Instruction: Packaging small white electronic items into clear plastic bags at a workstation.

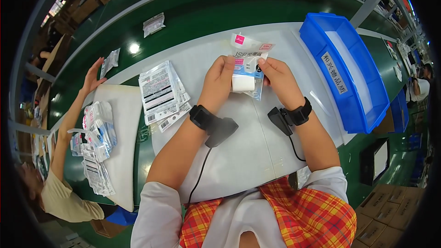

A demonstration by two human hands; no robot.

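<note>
— What's laid out there, biggest first?

— The green conveyor belt (193,14) curves across the back, with a white work mat (248,147) in front of it. A deep blue bin (349,69) stands on the person's right, close to the mat's edge. A fanned stack of flat packets (161,94) lies to the left on the mat. Further left, a co-worker's hand (94,76) stretches toward loose packets by the belt.

— And the piece in hand?

— A small clear plastic pouch (248,59) with a pink-tabbed header card, held up over the far middle of the mat. The left hand (219,80) pinches its left edge, fingers closed on it. The right hand (278,77) grips the right edge the same way. A little white block (242,83) sits at the pouch's lower part, between the thumbs.

— How would it handle?

— Light, I'd judge, and floppy. The film looks slick, so the stiffer card edges seem the surer hold.

— Anything in the way?

— Not much. Both wrists carry black strapped devices, and their cables (202,174) trail back across the mat. I'd guess those could snag the stack.
</note>
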